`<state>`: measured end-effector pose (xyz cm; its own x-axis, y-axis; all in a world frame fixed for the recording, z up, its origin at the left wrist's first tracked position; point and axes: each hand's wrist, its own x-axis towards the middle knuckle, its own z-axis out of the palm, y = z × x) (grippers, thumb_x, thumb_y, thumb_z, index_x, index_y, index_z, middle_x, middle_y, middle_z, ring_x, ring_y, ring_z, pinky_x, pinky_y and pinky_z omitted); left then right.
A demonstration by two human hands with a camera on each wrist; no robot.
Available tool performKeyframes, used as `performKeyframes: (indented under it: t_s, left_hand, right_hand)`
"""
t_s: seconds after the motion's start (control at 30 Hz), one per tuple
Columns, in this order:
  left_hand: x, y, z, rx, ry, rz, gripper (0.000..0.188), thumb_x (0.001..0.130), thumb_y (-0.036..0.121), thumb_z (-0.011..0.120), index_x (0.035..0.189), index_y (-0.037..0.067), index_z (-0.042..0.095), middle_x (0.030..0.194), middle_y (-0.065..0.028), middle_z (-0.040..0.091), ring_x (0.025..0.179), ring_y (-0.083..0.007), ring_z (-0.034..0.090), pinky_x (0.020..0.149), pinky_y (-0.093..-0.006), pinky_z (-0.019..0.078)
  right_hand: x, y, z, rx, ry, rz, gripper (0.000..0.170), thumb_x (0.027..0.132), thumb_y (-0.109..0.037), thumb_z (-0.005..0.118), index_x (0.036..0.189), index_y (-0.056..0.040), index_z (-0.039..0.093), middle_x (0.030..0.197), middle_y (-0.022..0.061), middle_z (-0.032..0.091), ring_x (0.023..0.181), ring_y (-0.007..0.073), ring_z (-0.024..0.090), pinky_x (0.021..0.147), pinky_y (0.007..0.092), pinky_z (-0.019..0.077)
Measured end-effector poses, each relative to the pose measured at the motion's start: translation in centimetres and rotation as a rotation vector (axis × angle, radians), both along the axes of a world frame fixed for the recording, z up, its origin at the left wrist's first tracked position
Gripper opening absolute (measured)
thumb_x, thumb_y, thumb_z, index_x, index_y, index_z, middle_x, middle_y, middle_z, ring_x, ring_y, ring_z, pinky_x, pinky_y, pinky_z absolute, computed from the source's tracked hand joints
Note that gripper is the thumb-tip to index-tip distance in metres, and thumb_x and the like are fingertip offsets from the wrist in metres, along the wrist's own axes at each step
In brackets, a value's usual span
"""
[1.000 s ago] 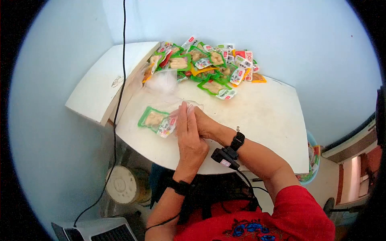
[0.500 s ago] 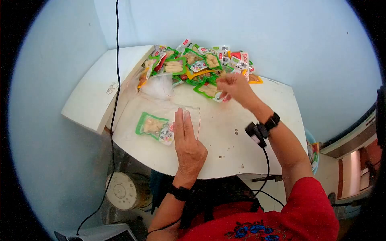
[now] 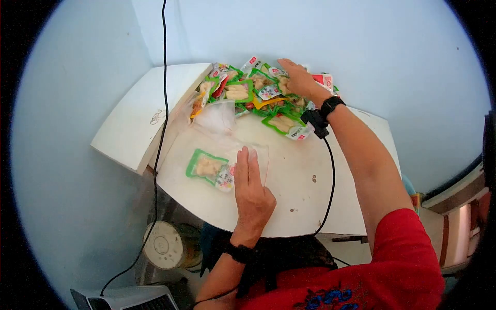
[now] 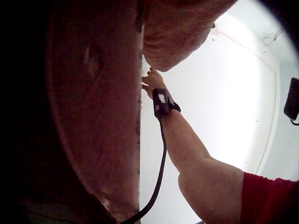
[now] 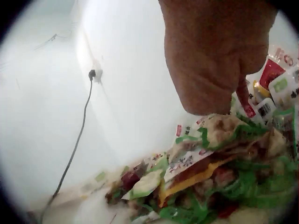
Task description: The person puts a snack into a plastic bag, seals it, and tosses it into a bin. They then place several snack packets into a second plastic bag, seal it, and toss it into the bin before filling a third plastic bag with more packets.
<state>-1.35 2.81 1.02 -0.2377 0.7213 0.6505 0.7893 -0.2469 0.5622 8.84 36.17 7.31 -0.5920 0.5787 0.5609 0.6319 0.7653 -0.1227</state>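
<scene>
In the head view my left hand (image 3: pixel 253 194) lies with straight fingers (image 3: pixel 242 168) over the edge of a clear plastic bag (image 3: pixel 253 149) on the white table. A green-edged snack packet (image 3: pixel 208 166) with pale food shows through the film, left of those fingertips. My right hand (image 3: pixel 299 80) reaches over the right part of a heap of snack packets (image 3: pixel 237 92) at the back. The right wrist view shows the hand (image 5: pixel 215 60) just above green-edged packets (image 5: pixel 222 130), one finger pointing down among them. Most of its fingertips are hidden behind the palm.
Crumpled clear film (image 3: pixel 214 119) lies in front of the heap. A raised white board (image 3: pixel 150 111) borders the table (image 3: pixel 330 199) at left. A black cable (image 3: pixel 164 103) hangs across the left, and another cable (image 3: pixel 332 181) trails from my right wrist. A round-topped bucket (image 3: pixel 163 245) stands below.
My right hand has left the bag beside my left hand and moved up and away to the packet heap. My left hand stays at the bag's edge.
</scene>
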Motion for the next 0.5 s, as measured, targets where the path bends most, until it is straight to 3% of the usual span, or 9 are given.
performKeyframes:
  t_s: [0.07,0.17,0.27,0.37,0.5]
  left_hand:
    - [0.0,0.1,-0.1,0.001,0.006,0.008,0.078,0.06,-0.015,0.041,0.138,-0.007,0.036,0.147,-0.0287,0.032,0.136,-0.0458,0.032,0.114,-0.0475,0.0267]
    - [-0.1,0.0,-0.2,-0.008,0.008,0.021,0.079,0.06,-0.016,0.041,0.138,-0.007,0.036,0.146,-0.0283,0.033,0.136,-0.0449,0.032,0.114,-0.0474,0.0272]
    - [0.0,0.1,-0.1,-0.017,0.025,0.037,0.078,0.06,-0.016,0.041,0.138,-0.007,0.037,0.146,-0.0274,0.033,0.136,-0.044,0.033,0.114,-0.0469,0.0275]
    - [0.0,0.2,0.0,-0.016,0.021,0.034,0.078,0.06,-0.016,0.041,0.138,-0.007,0.037,0.147,-0.0264,0.034,0.136,-0.0435,0.033,0.114,-0.0467,0.0276]
    - [0.0,0.3,-0.3,0.002,0.04,0.039,0.079,0.06,-0.016,0.041,0.138,-0.007,0.037,0.146,-0.0268,0.034,0.136,-0.0438,0.033,0.114,-0.0467,0.0275]
  right_hand:
    - [-0.3,2.1,-0.6,-0.069,-0.033,0.13,0.079,0.074,0.004,0.059,0.147,-0.0113,0.033,0.134,0.0213,0.053,0.119,0.0361,0.053,0.101,0.0388,0.0433]
    - [-1.4,-0.6,3.7,-0.543,-0.175,-0.059,0.082,0.07,0.007,0.059,0.147,-0.0091,0.035,0.14,0.0207,0.048,0.126,0.0337,0.049,0.105,0.0359,0.0401]
    - [-1.0,2.2,2.2,-0.375,-0.226,0.103,0.08,0.067,-0.001,0.069,0.141,-0.0073,0.04,0.129,0.0205,0.058,0.119,0.0364,0.055,0.1,0.0388,0.045]
    - [-0.8,1.1,3.4,-0.443,-0.289,0.128,0.075,0.065,-0.001,0.072,0.135,-0.008,0.046,0.126,0.0201,0.058,0.119,0.0366,0.054,0.098,0.0407,0.046]
    - [-0.3,0.7,3.6,-0.267,-0.434,-0.04,0.071,0.066,-0.01,0.072,0.133,-0.0065,0.049,0.124,0.0192,0.057,0.119,0.0347,0.052,0.1,0.0398,0.0442]
